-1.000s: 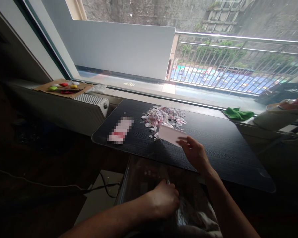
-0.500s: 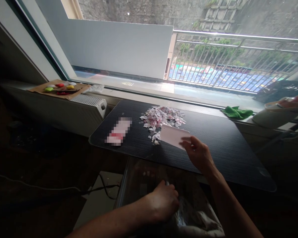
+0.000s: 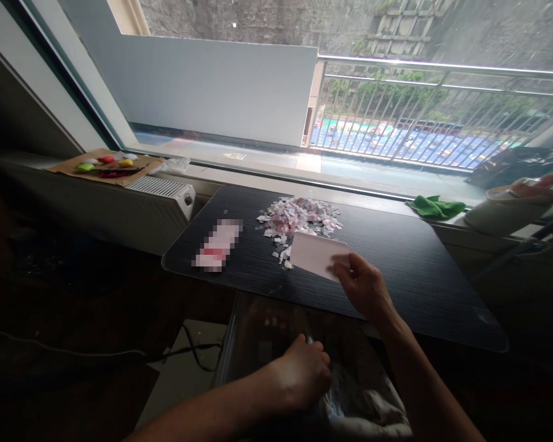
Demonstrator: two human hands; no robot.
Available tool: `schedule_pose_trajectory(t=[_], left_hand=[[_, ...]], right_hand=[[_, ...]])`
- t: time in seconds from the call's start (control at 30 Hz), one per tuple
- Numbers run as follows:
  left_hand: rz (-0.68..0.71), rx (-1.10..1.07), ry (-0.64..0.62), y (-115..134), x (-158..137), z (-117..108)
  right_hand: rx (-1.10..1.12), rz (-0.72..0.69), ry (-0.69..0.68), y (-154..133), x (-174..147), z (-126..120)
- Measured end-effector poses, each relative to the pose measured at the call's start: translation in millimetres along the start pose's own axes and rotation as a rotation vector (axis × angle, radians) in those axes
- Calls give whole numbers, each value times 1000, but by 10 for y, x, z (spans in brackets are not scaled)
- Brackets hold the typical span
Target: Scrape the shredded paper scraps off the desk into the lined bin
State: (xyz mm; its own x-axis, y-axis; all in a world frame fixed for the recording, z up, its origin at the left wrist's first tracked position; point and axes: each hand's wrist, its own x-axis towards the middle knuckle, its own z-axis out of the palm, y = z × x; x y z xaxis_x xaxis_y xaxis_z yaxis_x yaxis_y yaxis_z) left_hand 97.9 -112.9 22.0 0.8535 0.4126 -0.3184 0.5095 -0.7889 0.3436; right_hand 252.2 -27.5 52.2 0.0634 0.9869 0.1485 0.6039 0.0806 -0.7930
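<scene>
My right hand point(image 3: 364, 279) pinches a pale pinkish card point(image 3: 314, 253) by its right end, over the dark tabletop point(image 3: 387, 245). The card's far end is beside the near edge of a heap of torn paper scraps point(image 3: 299, 215). Below the table's front edge, my left hand point(image 3: 306, 371) is closed in a grip on a clear plastic bag point(image 3: 338, 393). Its fingertips are partly hidden, and the bag sits in shadow. A blurred-out pink and white packet or card point(image 3: 219, 244) lies on the left of the table.
A white radiator point(image 3: 166, 193) stands left of the table, near brown paper point(image 3: 64, 166) bearing colourful small items. On the right sill lie a green cloth point(image 3: 435, 207) and a pale container point(image 3: 502, 212). Cables point(image 3: 196, 347) run at lower left. A window is behind the table.
The card has shifted slightly left and turned to show more of its face. My left hand keeps its grip on the bag. The whole view has moved a little.
</scene>
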Motion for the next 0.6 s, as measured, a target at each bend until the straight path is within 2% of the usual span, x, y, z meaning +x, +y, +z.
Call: schedule_pose_trajectory(t=[0.13, 0.23, 0.5, 0.6], left_hand=[[-5, -6, -10, -4, 10, -5], [-5, -3, -43, -14, 42, 21], [-1, -15, 32, -20, 17, 42], [-1, -17, 23, -14, 10, 30]], right_hand=[[42, -38, -85, -41, 15, 102], [71, -32, -79, -60, 8, 121], [17, 53, -20, 71, -33, -78], [10, 80, -5, 96, -62, -134]])
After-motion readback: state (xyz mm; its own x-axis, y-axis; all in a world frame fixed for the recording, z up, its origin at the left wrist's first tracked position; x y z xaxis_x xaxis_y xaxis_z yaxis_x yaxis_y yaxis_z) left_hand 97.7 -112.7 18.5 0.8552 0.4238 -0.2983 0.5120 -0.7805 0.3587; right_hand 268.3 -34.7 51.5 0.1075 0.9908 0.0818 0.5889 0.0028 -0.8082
